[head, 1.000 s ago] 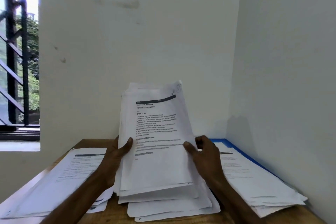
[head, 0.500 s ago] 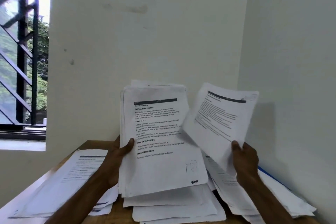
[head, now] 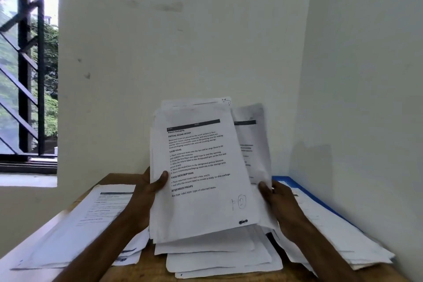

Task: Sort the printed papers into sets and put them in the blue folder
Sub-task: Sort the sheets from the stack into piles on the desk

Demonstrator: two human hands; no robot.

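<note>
Paper stack (head: 201, 178) is standing near upright, long axis vertical, w/ the left hand (head: 146, 192) gripping its left edge: thumb on front, fingers curled behind. Right hand (head: 281, 201) is pinching a loose sheet (head: 251, 139) by its lower edge, just right of & behind the stack. Blue folder (head: 304, 190) is lying on the counter (head: 114, 178) right of those fingers, under a pile (head: 332, 231); prob. the sheet's drop spot.
</note>
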